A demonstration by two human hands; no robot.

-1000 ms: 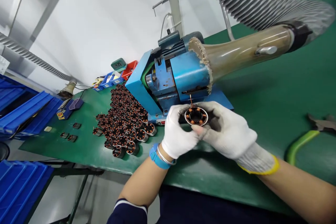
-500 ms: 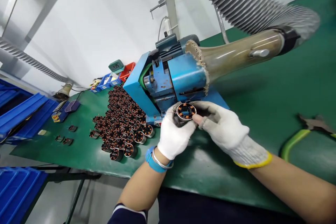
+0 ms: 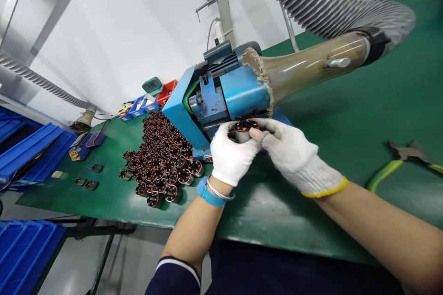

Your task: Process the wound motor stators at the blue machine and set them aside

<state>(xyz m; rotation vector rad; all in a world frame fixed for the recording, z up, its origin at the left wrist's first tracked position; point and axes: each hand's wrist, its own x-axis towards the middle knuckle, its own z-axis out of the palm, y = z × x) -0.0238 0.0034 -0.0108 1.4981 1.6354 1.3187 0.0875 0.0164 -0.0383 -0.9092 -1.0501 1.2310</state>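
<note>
Between my gloved hands is a motor stator point(image 3: 243, 134), a short metal ring with copper windings inside. My left hand point(image 3: 230, 154) grips it from the left, and my right hand point(image 3: 287, 152) holds its right side, the bare thumb tip against the rim. The stator is tilted, its wound opening facing up and away from me. It sits close in front of the blue belt machine point(image 3: 244, 94), right by the lower edge of the machine's hood. Whether it touches the machine I cannot tell. Many similar stators point(image 3: 173, 193) stand in a cluster left of the machine.
A clear duct point(image 3: 308, 71) joins the hood to a grey corrugated hose point(image 3: 321, 4). Green-handled pliers point(image 3: 387, 173) lie at the right on the green table point(image 3: 346, 147). A few loose dark parts point(image 3: 92, 185) lie at the left, near blue bins point(image 3: 38, 152).
Both hands have moved the stator up and closer to the machine. It has tipped, so its side wall shows more and its opening less. The view has shifted slightly.
</note>
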